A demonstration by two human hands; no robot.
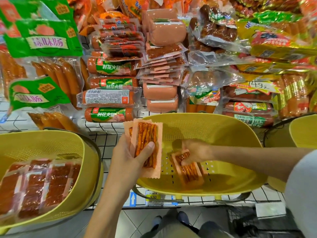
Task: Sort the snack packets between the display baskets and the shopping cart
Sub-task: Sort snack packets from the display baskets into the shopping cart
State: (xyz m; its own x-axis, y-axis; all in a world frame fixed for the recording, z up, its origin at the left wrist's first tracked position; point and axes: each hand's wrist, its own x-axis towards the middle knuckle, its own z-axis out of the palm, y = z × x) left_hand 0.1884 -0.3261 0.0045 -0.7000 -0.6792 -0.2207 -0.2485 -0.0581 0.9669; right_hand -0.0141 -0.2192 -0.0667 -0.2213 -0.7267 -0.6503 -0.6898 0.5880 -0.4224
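Snack packet (188, 172) top hidden under right hand (195, 151); left hand (127, 158) grips overlapping packets (147, 134).

basket (202, 122): yellow, perforated | snack packet (145, 145): pink edge, orange-red strips | shelf liner (106, 140): white, black grid

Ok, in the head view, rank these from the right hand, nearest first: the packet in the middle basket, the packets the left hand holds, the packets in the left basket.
1. Middle-basket packet: gripped by the right hand.
2. Held packets: just to the left, in the left hand.
3. Left-basket packets: far left.
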